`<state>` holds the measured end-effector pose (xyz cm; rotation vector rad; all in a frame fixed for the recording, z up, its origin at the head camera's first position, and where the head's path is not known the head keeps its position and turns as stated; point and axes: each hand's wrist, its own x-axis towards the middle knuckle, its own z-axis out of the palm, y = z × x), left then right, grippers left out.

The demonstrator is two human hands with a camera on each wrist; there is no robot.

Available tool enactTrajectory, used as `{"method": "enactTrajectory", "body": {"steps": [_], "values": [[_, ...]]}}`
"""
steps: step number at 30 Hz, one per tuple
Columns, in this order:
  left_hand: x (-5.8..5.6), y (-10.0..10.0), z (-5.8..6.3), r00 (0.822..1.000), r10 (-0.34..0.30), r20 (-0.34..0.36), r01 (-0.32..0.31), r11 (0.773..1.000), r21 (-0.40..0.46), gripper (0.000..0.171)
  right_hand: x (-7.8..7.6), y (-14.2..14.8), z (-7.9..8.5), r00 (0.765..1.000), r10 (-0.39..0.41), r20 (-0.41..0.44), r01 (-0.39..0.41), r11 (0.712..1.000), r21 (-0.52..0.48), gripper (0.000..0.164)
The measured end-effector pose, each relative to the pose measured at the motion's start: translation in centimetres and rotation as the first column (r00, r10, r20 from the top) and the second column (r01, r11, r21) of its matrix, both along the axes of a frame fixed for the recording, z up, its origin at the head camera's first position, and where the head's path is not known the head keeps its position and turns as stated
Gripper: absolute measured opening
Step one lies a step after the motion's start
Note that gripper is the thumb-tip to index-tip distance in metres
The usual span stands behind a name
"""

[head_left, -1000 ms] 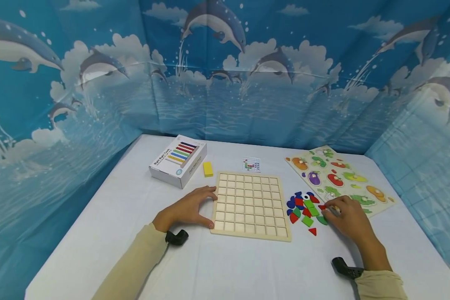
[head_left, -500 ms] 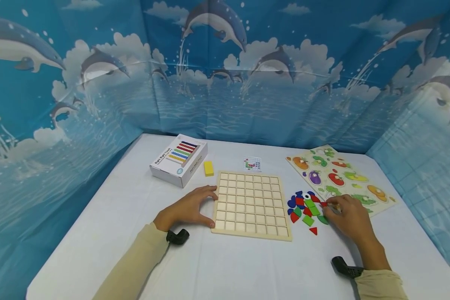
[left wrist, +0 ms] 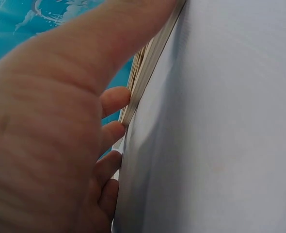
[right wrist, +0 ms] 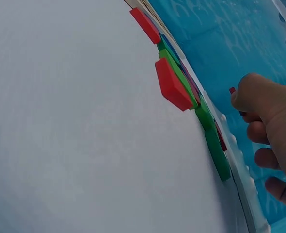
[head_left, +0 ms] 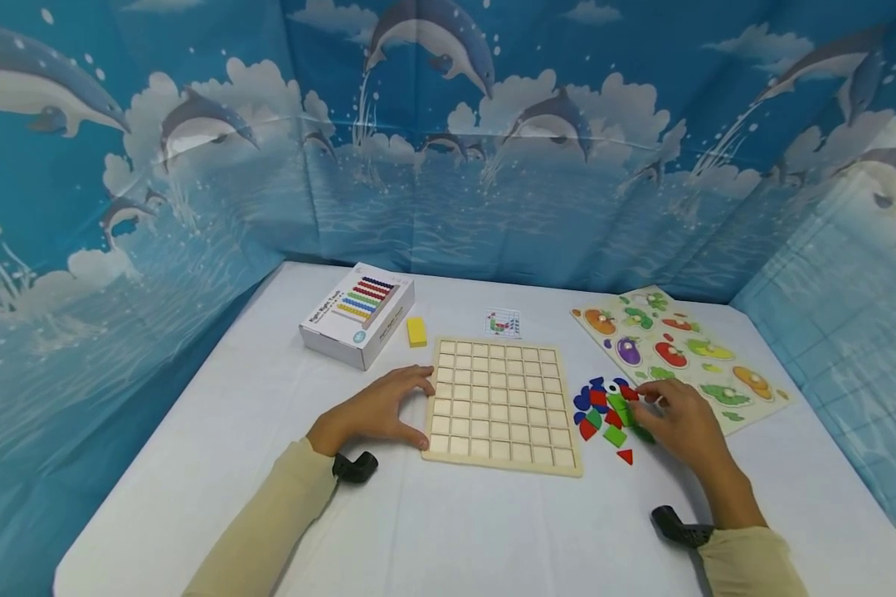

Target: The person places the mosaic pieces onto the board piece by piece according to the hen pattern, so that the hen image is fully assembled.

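Note:
The left hand (head_left: 377,408) rests at the left edge of a square wooden grid board (head_left: 502,406), thumb and fingers spread along its rim. In the left wrist view, fingertips (left wrist: 116,99) touch the board's side. Beyond the board's right edge, the right hand (head_left: 679,419) is raised over a pile of red, blue and green shape blocks (head_left: 599,400). Its thumb and forefinger pinch a small red block (right wrist: 232,91), mostly covered by the thumb in the right wrist view. A red triangle block (head_left: 625,456) lies apart, nearest the table's front.
A picture card (head_left: 504,322) lies behind the board. To its left are a yellow block (head_left: 416,332) and a white box (head_left: 358,315) with an abacus picture. A vegetable knob puzzle (head_left: 672,352) lies at the back right. A dolphin curtain (head_left: 448,199) hangs behind the table (head_left: 448,531).
The right hand has lifted off the table with the red block and moved slightly left and back, over the pile. The left hand stays at the board's edge.

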<state>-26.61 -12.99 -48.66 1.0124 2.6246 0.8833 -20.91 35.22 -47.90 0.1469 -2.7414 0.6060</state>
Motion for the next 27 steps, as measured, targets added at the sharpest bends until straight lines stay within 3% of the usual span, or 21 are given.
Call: {"method": "enactTrajectory", "body": {"steps": [9, 17, 21, 27], "values": [[0.0, 0.1, 0.0, 1.000, 0.000, -0.001, 0.000, 1.000, -0.015, 0.075, -1.7, -2.6, 0.6, 0.995, 0.103, -0.012, -0.103, 0.994, -0.028, 0.025], [0.1, 0.2, 0.3, 1.000, 0.001, 0.014, -0.001, 1.000, -0.006, 0.074, -4.3, -6.5, 1.5, 0.984, 0.179, 0.016, -0.176, 0.978, -0.108, 0.024], [0.2, 0.3, 0.5, 1.000, -0.004, 0.002, 0.004, 1.000, -0.005, 0.074, -5.5, -8.8, 1.9, 0.963, 0.270, -0.025, -0.271, 0.953, -0.132, 0.022], [0.5, 0.5, 0.6, 1.000, -0.002, -0.017, 0.002, 1.000, -0.021, 0.077, -7.0, -12.2, 2.4, 0.909, 0.416, -0.038, -0.417, 0.900, -0.129, 0.020]]}}
